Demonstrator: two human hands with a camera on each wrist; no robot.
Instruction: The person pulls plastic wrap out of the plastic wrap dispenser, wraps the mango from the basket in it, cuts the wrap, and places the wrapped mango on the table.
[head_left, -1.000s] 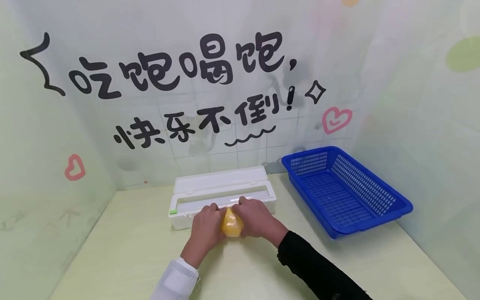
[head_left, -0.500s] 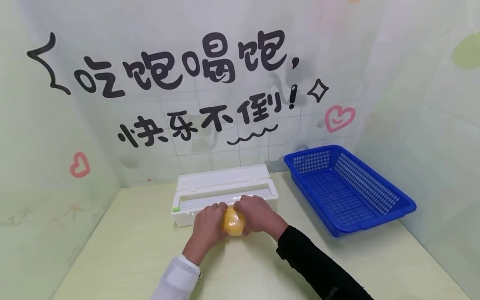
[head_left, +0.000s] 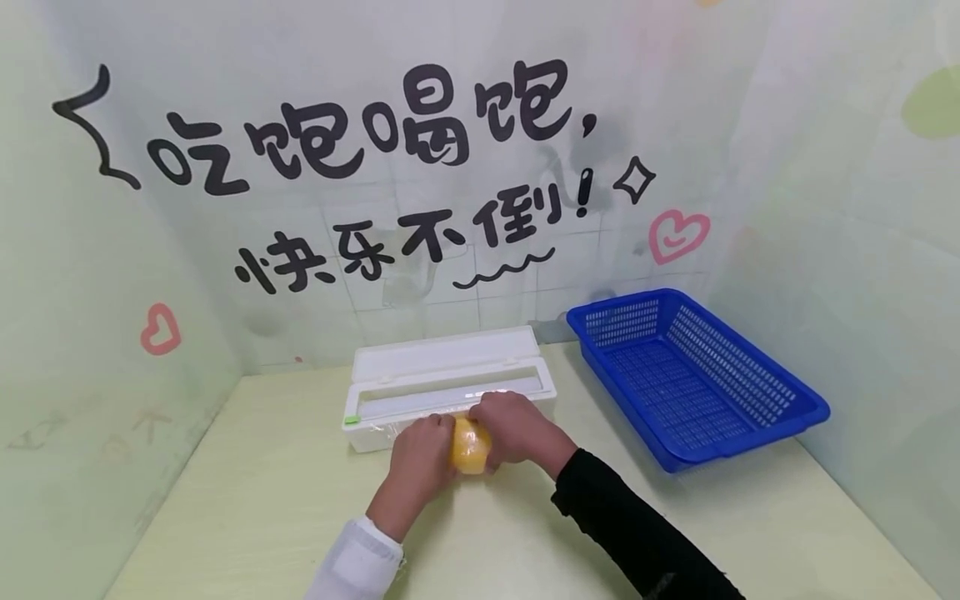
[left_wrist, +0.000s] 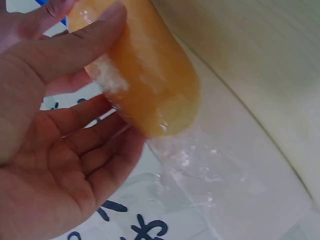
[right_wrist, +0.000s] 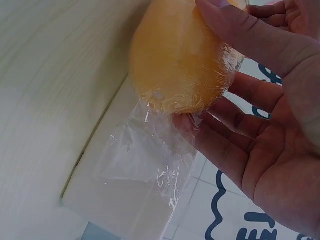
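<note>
Left hand [head_left: 422,457] and right hand [head_left: 513,427] clamp their fingers on a yellow item [head_left: 472,448] in clear film [right_wrist: 135,150]. A white box [head_left: 446,377] stands near the counter's [head_left: 247,500] back edge.

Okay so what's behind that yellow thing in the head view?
Behind the yellow thing is a white box, lid open, then the wall. Part of its front is covered by the yellow thing, left grip and right grip.
</note>
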